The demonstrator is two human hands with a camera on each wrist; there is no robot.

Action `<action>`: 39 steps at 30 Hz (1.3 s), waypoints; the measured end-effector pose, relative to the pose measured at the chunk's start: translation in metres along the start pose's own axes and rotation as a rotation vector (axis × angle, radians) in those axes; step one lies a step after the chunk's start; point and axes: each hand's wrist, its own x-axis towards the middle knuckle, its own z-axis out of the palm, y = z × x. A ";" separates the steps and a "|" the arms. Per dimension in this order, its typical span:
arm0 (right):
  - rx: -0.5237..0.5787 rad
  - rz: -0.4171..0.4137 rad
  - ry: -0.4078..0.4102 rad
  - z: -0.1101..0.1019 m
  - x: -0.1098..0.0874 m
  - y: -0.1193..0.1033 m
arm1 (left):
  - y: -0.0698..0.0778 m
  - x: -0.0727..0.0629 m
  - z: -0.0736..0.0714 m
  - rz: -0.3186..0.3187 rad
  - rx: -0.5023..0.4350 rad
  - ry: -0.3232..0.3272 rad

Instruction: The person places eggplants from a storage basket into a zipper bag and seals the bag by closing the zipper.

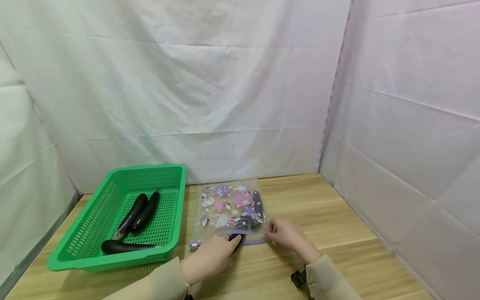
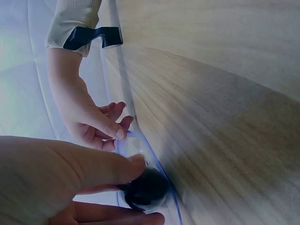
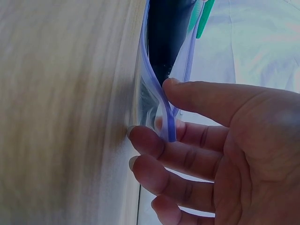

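At the mouth of the zip bag [image 1: 228, 207], the left hand [image 1: 213, 253] grips an eggplant [image 2: 149, 188] partly inside; the right hand [image 1: 286, 233] pinches the right corner, apparently keeping it open.

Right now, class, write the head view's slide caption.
Left hand holds an eggplant partly inside a printed bag; right hand pinches the bag's edge.

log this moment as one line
left hand: holds eggplant partway in bag | right hand: pinches bag edge | bag: another eggplant inside | green basket: three eggplants
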 end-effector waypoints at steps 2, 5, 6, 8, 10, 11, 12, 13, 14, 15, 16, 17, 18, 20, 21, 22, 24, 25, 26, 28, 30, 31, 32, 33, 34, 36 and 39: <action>0.001 0.002 0.001 0.000 0.000 0.000 | 0.000 0.001 0.000 0.007 0.001 0.016; -0.001 0.002 0.005 0.000 0.001 0.000 | -0.001 0.002 0.001 0.025 0.009 0.044; -0.001 0.002 0.006 0.000 0.001 0.000 | -0.001 0.003 0.002 0.031 0.012 0.053; -0.003 0.000 0.006 0.001 0.001 0.000 | -0.002 0.005 0.003 0.034 0.012 0.057; -0.006 -0.002 0.007 0.001 0.001 0.000 | -0.002 0.007 0.004 0.030 0.012 0.055; -0.007 -0.002 0.007 0.001 0.001 0.000 | -0.002 0.008 0.004 0.024 0.011 0.051; -0.010 -0.002 0.009 0.001 0.001 0.000 | -0.002 0.009 0.005 0.018 0.009 0.046; -0.011 -0.001 0.011 0.001 0.001 0.000 | -0.002 0.010 0.005 0.012 0.007 0.043; -0.012 -0.001 0.012 0.002 0.001 0.001 | -0.002 0.011 0.006 0.007 0.004 0.042; -0.012 0.001 0.013 0.002 0.001 0.001 | -0.002 0.011 0.007 0.006 0.003 0.046; -0.012 0.003 0.013 0.002 0.001 0.000 | -0.002 0.012 0.007 0.007 0.006 0.050; -0.012 0.005 0.013 0.002 0.001 0.000 | -0.002 0.012 0.008 0.006 0.007 0.051; -0.012 0.007 0.013 0.002 0.001 0.000 | -0.002 0.013 0.009 0.006 0.010 0.057; -0.014 0.008 0.014 0.002 0.001 0.000 | -0.002 0.013 0.011 0.009 0.015 0.061; -0.015 0.008 0.014 0.001 0.000 0.000 | -0.002 0.013 0.011 0.009 0.018 0.063; -0.017 0.008 0.014 0.002 0.000 -0.001 | -0.001 0.014 0.012 0.009 0.019 0.060; -0.021 0.004 0.015 0.002 0.000 -0.001 | -0.001 0.014 0.014 0.008 0.016 0.054; -0.022 0.004 0.015 0.002 0.000 -0.001 | -0.001 0.015 0.014 0.009 0.015 0.052; -0.022 0.004 0.014 0.002 0.000 -0.001 | -0.001 0.015 0.015 0.010 0.013 0.049; -0.022 0.005 0.012 0.002 0.000 -0.001 | -0.001 0.016 0.015 0.009 0.010 0.043; -0.019 0.006 0.009 0.001 -0.001 -0.001 | -0.001 0.018 0.015 0.006 0.009 0.035; -0.017 0.006 0.007 0.001 -0.001 -0.002 | -0.002 0.018 0.016 0.001 0.015 0.032; -0.015 0.005 0.006 0.001 -0.001 -0.002 | -0.001 0.019 0.015 -0.005 0.016 0.024; -0.013 0.005 0.005 0.001 -0.001 -0.002 | -0.001 0.020 0.016 -0.013 0.018 0.014; -0.010 0.004 0.004 0.001 -0.001 -0.002 | -0.001 0.021 0.015 -0.022 0.020 0.006; -0.006 0.002 0.003 0.001 0.000 -0.002 | 0.000 0.023 0.015 -0.041 0.016 -0.015; -0.011 0.005 0.003 0.002 0.000 0.000 | 0.000 0.026 0.016 -0.066 -0.007 -0.043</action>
